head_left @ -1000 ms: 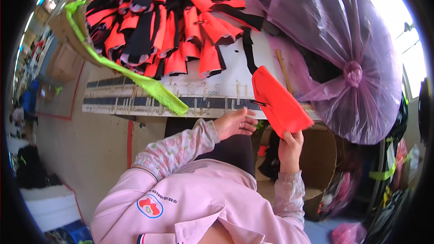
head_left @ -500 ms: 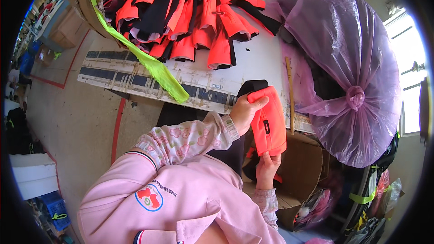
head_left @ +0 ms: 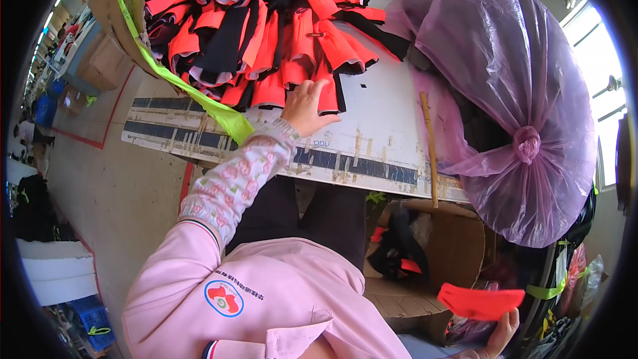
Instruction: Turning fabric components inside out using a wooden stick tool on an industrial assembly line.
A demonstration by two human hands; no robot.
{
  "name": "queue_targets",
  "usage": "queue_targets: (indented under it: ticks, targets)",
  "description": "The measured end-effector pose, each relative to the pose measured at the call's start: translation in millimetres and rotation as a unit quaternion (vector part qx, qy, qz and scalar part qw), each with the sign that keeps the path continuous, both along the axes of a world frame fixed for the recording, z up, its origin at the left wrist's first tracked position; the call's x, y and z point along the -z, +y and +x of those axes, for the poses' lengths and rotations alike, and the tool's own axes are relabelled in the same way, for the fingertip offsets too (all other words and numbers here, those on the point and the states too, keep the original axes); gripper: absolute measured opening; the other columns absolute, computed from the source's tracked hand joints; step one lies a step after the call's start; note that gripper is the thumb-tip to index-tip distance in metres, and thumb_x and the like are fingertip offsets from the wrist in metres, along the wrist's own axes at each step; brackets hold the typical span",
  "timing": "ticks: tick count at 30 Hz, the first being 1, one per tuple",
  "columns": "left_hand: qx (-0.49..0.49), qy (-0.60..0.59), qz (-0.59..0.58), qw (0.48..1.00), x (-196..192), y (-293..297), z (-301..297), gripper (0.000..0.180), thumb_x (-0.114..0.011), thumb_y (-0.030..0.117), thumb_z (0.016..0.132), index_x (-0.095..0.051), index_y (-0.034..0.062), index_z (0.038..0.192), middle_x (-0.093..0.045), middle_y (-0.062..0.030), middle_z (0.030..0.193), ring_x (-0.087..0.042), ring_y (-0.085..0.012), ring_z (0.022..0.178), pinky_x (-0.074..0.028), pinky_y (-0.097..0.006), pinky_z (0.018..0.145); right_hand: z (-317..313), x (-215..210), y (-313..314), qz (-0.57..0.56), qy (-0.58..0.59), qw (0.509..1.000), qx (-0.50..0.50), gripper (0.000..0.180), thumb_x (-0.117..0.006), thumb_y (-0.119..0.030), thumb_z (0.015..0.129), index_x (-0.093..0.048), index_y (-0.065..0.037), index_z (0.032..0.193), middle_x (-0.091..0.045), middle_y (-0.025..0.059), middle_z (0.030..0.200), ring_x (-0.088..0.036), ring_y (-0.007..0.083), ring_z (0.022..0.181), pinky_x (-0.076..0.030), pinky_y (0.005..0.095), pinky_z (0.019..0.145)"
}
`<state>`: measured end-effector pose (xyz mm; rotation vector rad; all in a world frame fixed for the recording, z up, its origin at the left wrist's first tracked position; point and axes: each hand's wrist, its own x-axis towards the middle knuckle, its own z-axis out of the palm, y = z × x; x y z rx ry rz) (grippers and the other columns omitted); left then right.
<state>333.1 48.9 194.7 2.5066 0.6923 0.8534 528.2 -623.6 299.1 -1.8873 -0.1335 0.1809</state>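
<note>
My left hand [head_left: 306, 112] is stretched out at the front edge of a heap of orange-and-black fabric pouches [head_left: 268, 40]. Its fingers and thumb are spread around the end of one orange pouch [head_left: 327, 97], and the grip is not closed. At the lower right, my right hand [head_left: 500, 340] pinches another orange pouch [head_left: 480, 300] by its near end, out beside the open cardboard box. Part of that hand lies behind the pouch and out of the picture.
The pile lies on a white table [head_left: 379, 116] with worn tape along its edge. A bright yellow-green strip [head_left: 193, 93] hangs at the left. A stuffed pink plastic bag [head_left: 512, 93] and a thin wooden stick [head_left: 429, 153] are at the right. Below stands an open cardboard box [head_left: 455, 246].
Both hands held one orange pouch in front of me; now my right hand has carried it down to the right. My left hand has let go and moved up to the heap.
</note>
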Motion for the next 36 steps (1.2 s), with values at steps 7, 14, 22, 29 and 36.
queue_targets:
  ticks: [7,14,22,29,36]
  targets:
    - [-0.078,-0.138,-0.153,0.975,63.7,8.0,16.1,0.05,-0.065,0.01,0.072,-0.046,0.0023,0.118,-0.061,-0.02,0.09,-0.06,-0.0365,0.085,-0.049,-0.042,0.075,11.5,55.5,129.3,-0.187,-0.035,0.973,-0.134,0.028,-0.059,-0.002,0.082,-0.056,0.004,0.11,-0.061,0.0083,0.1,-0.056,0.0145,0.093,-0.043,0.0248,0.084]
    - [0.081,-0.208,-0.641,0.734,58.6,-153.4,7.2,0.049,-0.052,-0.009,0.077,-0.036,0.0024,0.121,-0.054,-0.0112,0.109,-0.054,-0.019,0.102,-0.048,-0.031,0.082,-47.8,72.1,353.9,-0.016,0.036,0.903,-0.427,0.071,-0.07,-0.006,0.074,-0.034,-0.007,0.135,-0.049,0.0128,0.118,-0.053,0.014,0.09,-0.045,0.0257,0.075]
    - [0.083,-0.103,-0.705,0.697,69.2,-170.3,-11.1,0.045,-0.034,-0.005,0.088,-0.03,0.0089,0.13,-0.05,-0.0169,0.114,-0.06,-0.0317,0.096,-0.053,-0.042,0.078,-78.5,108.8,390.2,-0.208,-0.161,0.852,-0.452,0.063,-0.056,0.006,0.067,-0.04,0.0,0.128,-0.045,0.0227,0.12,-0.05,0.0389,0.105,-0.042,0.0379,0.089]
    - [0.131,-0.04,-0.809,0.571,49.9,-165.5,-20.5,0.038,-0.042,0.035,0.093,-0.038,0.009,0.12,-0.057,-0.015,0.101,-0.064,-0.0257,0.081,-0.054,-0.037,0.071,-93.7,113.2,398.2,-0.155,-0.204,0.902,-0.346,0.057,-0.058,0.006,0.065,-0.046,0.001,0.12,-0.048,0.0205,0.116,-0.055,0.0381,0.098,-0.047,0.041,0.081]
    - [0.058,0.001,-0.791,0.609,53.1,-165.8,-13.6,0.039,-0.044,0.036,0.091,-0.047,0.0049,0.114,-0.06,-0.0149,0.097,-0.064,-0.0263,0.077,-0.054,-0.038,0.07,-97.3,123.5,406.3,-0.191,-0.261,0.887,-0.331,0.054,-0.061,0.008,0.063,-0.049,0.0,0.115,-0.049,0.0181,0.112,-0.057,0.0362,0.091,-0.049,0.0405,0.075]
